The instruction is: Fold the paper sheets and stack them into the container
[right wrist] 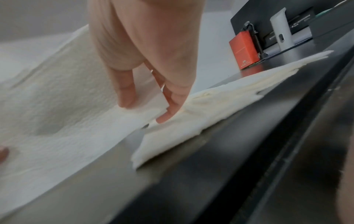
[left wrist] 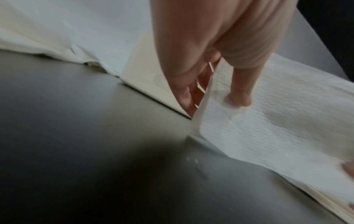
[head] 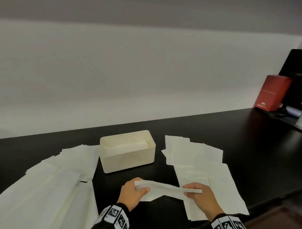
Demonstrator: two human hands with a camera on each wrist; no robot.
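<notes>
Folded paper sheet [head: 166, 188] held just above the black table [head: 250, 145], in front of the cream container [head: 128, 159]. Pinched at its left end by left hand [head: 132, 192], thumb over, fingers under; at its right end by right hand [head: 199, 196]. 2 spreads of loose sheets [head: 46, 186] flanking the container.

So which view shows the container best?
The head view: the whole container shows, open top, with folded paper inside, beyond both hands. The left wrist view shows only part of one wall, behind the left hand. I cannot make it out in the right wrist view.
</notes>
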